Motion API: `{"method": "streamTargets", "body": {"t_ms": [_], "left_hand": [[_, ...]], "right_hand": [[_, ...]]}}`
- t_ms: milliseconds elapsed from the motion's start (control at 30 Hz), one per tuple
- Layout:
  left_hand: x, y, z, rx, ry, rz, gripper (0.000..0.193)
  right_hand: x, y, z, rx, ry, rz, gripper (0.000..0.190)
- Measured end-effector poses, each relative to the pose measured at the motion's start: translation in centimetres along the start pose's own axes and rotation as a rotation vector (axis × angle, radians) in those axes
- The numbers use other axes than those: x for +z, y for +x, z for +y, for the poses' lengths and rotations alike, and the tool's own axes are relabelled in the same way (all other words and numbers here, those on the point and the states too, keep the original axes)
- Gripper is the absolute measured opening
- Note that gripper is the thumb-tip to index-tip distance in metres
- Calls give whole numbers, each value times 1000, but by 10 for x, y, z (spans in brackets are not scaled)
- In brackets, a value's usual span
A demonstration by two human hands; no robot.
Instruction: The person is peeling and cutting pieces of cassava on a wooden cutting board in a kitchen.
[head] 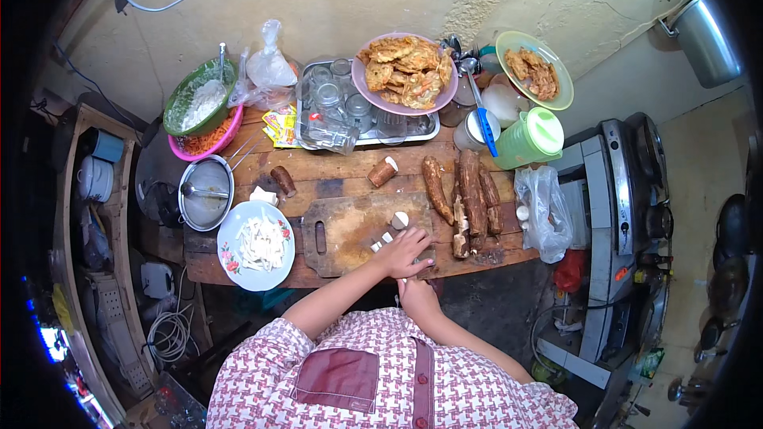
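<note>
Palm down, my left hand (405, 253) lies over the right front part of a wooden cutting board (343, 220). Its thumb is apart from the fingers, and whatever lies beneath is hidden. Just beyond it are small cut white pieces (381, 242) and a round peeled chunk (400, 220), apparently cassava. My right hand (419, 304) is curled at the board's front edge, close below the left; what it may hold cannot be made out. Unpeeled cassava roots (471, 196) lie right of the board. To its left, a flowered plate (232, 274) holds white cut strips (262, 247).
A strainer (206, 193) stands left, near a green bowl of white powder (199, 95). Behind are a metal tray of glass jars (304, 144), a plate of fritters (405, 71) and a green lidded pitcher (527, 140). A plastic bag (542, 211) hangs at the right edge.
</note>
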State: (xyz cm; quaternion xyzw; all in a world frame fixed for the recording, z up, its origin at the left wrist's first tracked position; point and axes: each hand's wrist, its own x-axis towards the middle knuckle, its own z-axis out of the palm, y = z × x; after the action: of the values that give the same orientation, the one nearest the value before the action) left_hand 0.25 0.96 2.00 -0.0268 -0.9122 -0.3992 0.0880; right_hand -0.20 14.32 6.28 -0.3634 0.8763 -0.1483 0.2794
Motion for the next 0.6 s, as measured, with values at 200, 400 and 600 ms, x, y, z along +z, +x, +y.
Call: {"method": "streamTargets", "body": {"t_ms": [200, 400, 600], "left_hand": [[7, -3, -1, -16, 54, -33, 51], [8, -4, 3, -18, 101, -82, 50], [12, -5, 2, -45, 143, -81, 49]], "right_hand": [[10, -3, 7, -17, 12, -4, 33], [23, -3, 17, -35, 24, 15, 31], [22, -3, 13, -30, 35, 29, 29]]}}
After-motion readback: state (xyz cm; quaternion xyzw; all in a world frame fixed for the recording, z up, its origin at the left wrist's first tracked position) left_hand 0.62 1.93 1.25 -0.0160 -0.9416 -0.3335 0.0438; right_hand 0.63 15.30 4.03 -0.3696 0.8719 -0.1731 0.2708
